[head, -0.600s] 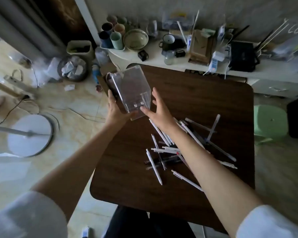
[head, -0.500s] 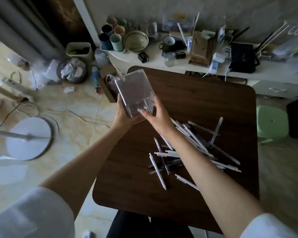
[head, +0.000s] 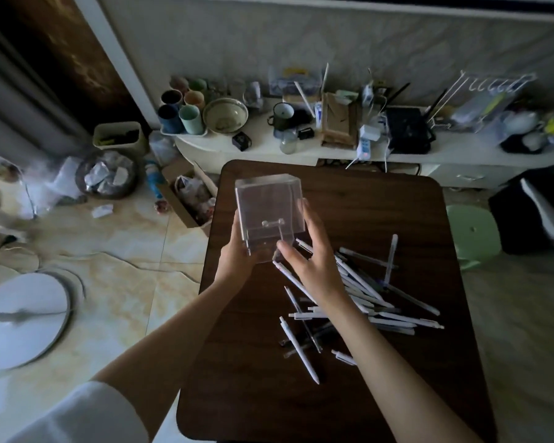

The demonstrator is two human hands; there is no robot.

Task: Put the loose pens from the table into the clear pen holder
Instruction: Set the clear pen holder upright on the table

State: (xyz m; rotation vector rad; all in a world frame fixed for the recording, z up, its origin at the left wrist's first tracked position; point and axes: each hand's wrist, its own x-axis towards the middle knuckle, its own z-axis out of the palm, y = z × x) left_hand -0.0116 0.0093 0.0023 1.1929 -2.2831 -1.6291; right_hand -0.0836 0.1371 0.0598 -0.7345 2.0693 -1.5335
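A clear square pen holder (head: 267,209) is held above the left side of the dark wooden table (head: 397,206), its open mouth tilted away from me; I see no pens inside. My left hand (head: 235,259) grips its lower left side. My right hand (head: 311,254) presses fingers spread against its right wall and base. A heap of loose pens (head: 362,292), mostly white with some dark ones, lies on the table to the right of my right wrist. One white pen (head: 298,350) lies apart nearer me.
A white shelf (head: 333,151) behind the table carries cups (head: 181,113), a bowl (head: 226,115), a mug and a router. On the floor at left are a cardboard box (head: 189,196), bins and a fan base (head: 20,318). A green stool (head: 472,231) stands on the right.
The holder has moved right, from beyond the table's left edge to over the table, with both hands still on it. The pens have not moved.
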